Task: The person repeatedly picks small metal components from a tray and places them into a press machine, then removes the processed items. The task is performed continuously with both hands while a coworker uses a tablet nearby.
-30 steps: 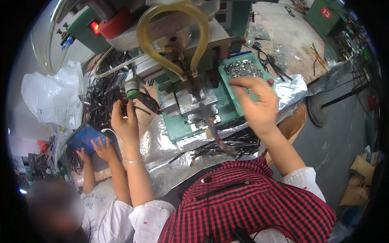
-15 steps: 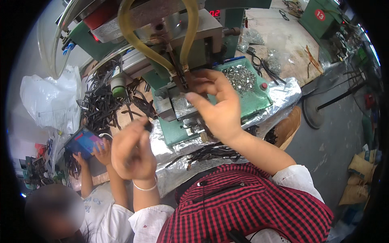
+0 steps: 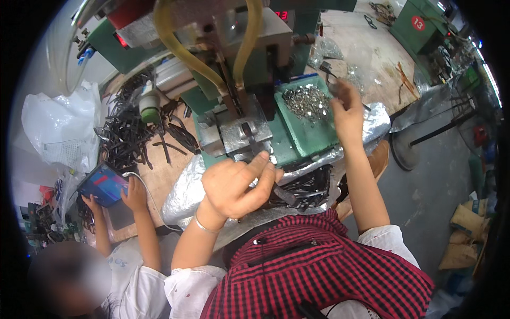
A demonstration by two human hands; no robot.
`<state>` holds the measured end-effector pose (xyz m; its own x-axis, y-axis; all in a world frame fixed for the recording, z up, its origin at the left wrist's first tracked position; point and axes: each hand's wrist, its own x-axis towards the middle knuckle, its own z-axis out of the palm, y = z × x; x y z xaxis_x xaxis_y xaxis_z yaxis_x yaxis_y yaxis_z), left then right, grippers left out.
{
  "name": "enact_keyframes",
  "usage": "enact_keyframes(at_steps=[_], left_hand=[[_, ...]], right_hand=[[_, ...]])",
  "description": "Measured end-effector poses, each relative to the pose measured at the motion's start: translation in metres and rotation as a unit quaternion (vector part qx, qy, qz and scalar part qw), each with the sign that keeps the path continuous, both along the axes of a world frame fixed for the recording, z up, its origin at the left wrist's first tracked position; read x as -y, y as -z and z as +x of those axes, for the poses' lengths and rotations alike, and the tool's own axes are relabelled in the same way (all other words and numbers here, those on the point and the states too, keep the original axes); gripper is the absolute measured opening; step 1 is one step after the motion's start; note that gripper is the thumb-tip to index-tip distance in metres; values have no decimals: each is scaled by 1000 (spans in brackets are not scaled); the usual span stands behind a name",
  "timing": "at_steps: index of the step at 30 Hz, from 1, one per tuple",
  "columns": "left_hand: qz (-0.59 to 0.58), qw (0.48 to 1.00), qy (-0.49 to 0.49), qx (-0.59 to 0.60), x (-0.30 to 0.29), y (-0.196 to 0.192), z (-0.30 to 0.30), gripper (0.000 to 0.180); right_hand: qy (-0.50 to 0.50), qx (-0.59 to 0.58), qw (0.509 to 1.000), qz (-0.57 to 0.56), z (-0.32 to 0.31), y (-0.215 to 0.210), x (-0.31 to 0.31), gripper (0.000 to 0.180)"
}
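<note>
Workshop around me, big machine [image 3: 268,37], yellow tubes [image 3: 183,56], shiny metal bits [image 3: 307,103] in a tray [image 3: 298,139], black strips [image 3: 125,133] on the tabletop [image 3: 151,186]

A red-and-black checked apron [image 3: 329,271] is worn with loose white sleeves [image 3: 392,245]. A thin, pale bracelet [image 3: 202,225] rings the left wrist [image 3: 210,217].

Dark strip [image 3: 252,140] on metal block [image 3: 232,134]; shiny pieces [image 3: 308,103] heaped in tray [image 3: 304,139].

white plastic bag [image 3: 59,125], left | lit tablet [image 3: 104,185] | brown packages [image 3: 459,254], right | round stand base [image 3: 402,154]
</note>
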<state>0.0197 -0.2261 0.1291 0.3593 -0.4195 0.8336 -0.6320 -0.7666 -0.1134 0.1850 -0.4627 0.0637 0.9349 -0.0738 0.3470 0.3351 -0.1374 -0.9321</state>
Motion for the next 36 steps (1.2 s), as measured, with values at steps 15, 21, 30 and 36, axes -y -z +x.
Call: enact_keyframes(at_steps=[15,21,30,36], left_hand=[[-61,976,-186,-96,-20,13,-80,29],[-178,849,-460,-187,-134,13,-41,17],[-166,677,-621,-359,-232,111,7,49],[-283,754,-515,-294,-223,98,-26,33]], right_hand=[[17,178,910,-374,-39,25,-16,12],[25,108,959,-261,-39,13,-17,15],[53,136,949,-279,-47,18,6,13],[76,109,968,-215,-70,8,38,13]])
